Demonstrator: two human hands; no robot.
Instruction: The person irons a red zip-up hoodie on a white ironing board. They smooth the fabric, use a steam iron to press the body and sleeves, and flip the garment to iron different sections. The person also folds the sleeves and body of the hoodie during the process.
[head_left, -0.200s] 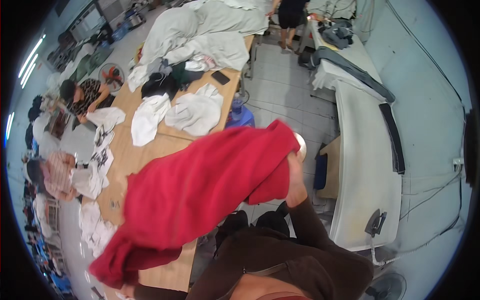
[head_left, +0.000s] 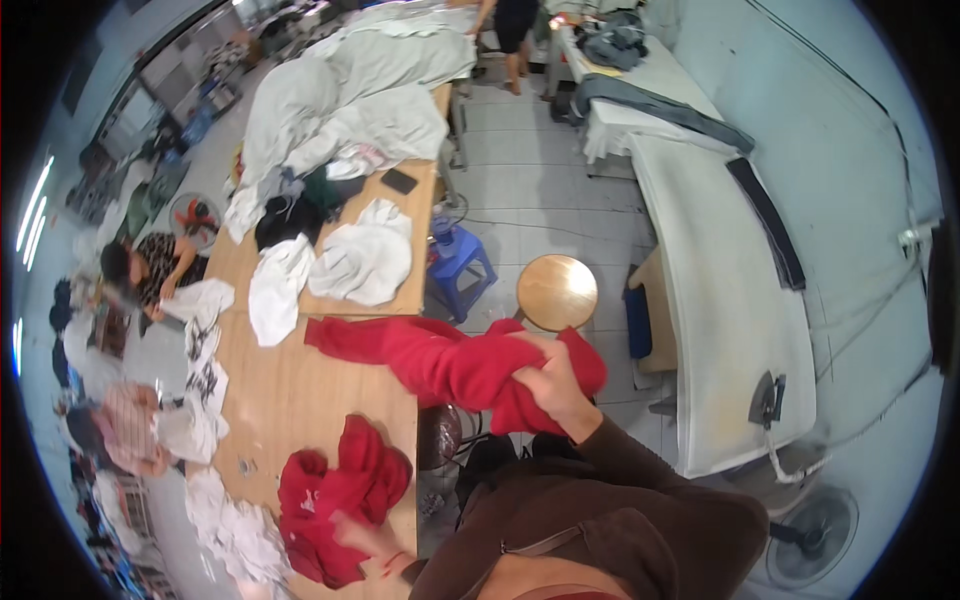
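Note:
My right hand [head_left: 552,385] is closed around a bunched red garment [head_left: 455,365], whose long narrow end stretches left over the wooden table [head_left: 330,390]. A fold of it hangs past the table's right edge. Lower left on the table lies another crumpled red garment [head_left: 345,485], with a small pale marking on it. My left hand [head_left: 368,540], smeared by motion, is at the near side of that second garment; whether its fingers grip the cloth does not show.
White cloths [head_left: 365,255], dark cloths and a phone [head_left: 398,181] lie farther up the table. A round wooden stool [head_left: 557,290] and blue plastic stool [head_left: 460,265] stand in the aisle. Right is an ironing table [head_left: 720,330] with an iron [head_left: 767,398]. Two people sit at left; another stands far off.
The red cloth, held up wide across the table, has come down and bunched at my right hand. The second red garment now shows. My left hand has shifted right and upward in view.

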